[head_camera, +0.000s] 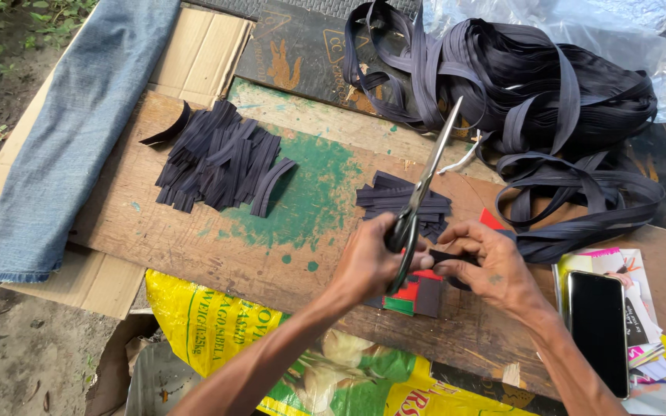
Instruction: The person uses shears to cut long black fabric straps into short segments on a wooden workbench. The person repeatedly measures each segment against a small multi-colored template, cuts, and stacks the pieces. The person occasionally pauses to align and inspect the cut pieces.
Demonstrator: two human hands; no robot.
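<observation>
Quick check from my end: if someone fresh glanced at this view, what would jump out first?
Probably the scissors, gripped by the left hand at centre, blades pointing up the board. Next, the big tangle of dark strap at upper right, feeding down to the right hand, and the pile of cut pieces upper left.

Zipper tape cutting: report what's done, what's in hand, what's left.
Done: a large pile of cut strips and a smaller pile lie on the wooden board. In hand: the left hand holds scissors, blades slightly apart, while the right hand pinches the end of the dark tape. Left: a big tangled heap of uncut tape sits beyond the board.
</observation>
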